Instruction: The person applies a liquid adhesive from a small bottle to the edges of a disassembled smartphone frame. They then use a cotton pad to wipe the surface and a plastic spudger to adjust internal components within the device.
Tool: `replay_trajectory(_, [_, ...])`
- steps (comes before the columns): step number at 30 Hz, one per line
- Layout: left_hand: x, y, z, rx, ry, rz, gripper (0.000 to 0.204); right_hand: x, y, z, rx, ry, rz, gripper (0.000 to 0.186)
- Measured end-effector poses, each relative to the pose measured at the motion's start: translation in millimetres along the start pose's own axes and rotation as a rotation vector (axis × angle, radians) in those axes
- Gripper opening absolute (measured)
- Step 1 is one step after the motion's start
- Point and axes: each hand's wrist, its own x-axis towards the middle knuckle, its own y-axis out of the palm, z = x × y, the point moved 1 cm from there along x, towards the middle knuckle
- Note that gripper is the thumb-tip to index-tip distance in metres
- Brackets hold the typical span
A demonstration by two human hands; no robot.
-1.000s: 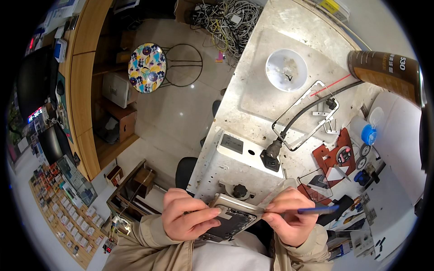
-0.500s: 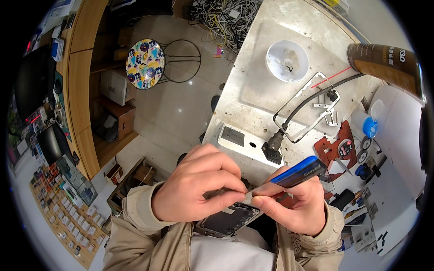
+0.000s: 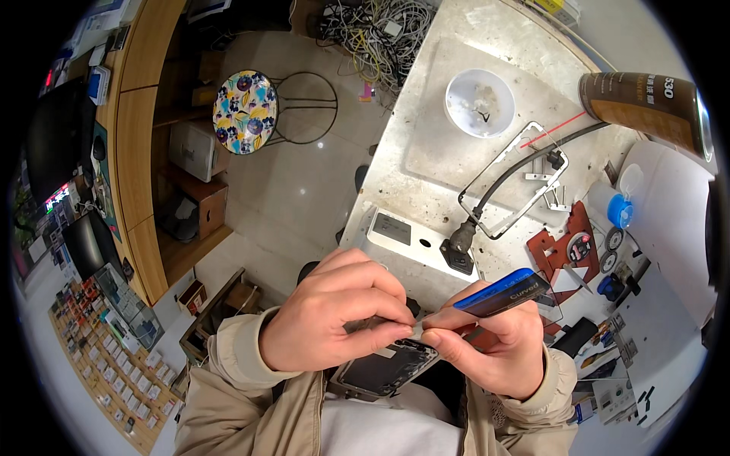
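A dark, opened phone [image 3: 384,368] is tilted in front of my chest, its inner frame showing. My left hand [image 3: 334,311] is closed at its upper edge, thumb and forefinger pinched by the corner; the other fingers' grip is hidden. My right hand [image 3: 490,346] is closed on a thin pry card [image 3: 502,295] with a blue and black face and a clear end sticking out to the right. The card's pale tip lies between both hands at the phone's top corner. Exactly where it touches the phone is hidden by my fingers.
Beyond my hands, the worn worktable [image 3: 411,144] carries a white bowl [image 3: 479,103], a metal frame [image 3: 498,171], a black power plug [image 3: 459,247], a white device [image 3: 395,229] and a brown spray can [image 3: 642,110]. A brown-red tray [image 3: 544,247] sits right. A patterned stool [image 3: 245,112] stands on the floor.
Both hands keep nearly the same place and grip. The pry card has tilted slightly in my right hand, its clear end showing more. The view has shifted a little.
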Motion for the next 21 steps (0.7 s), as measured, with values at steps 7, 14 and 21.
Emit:
replay_trajectory(7, [-0.1, 0.6, 0.5, -0.008, 0.015, -0.016, 0.015, -2.7, 0.4, -2.3, -0.019, -0.028, -0.013, 0.012])
replay_trajectory(14, [-0.8, 1.4, 0.7, 0.02, 0.016, -0.019, 0.017, -2.0, 1.0, -0.9, -0.023, -0.031, -0.025, 0.013])
replay_trajectory(21, [2.0, 1.2, -4.1, 0.031, 0.014, -0.038, 0.017, -0.8, 2.5, -0.7, -0.095, -0.131, -0.049, 0.015])
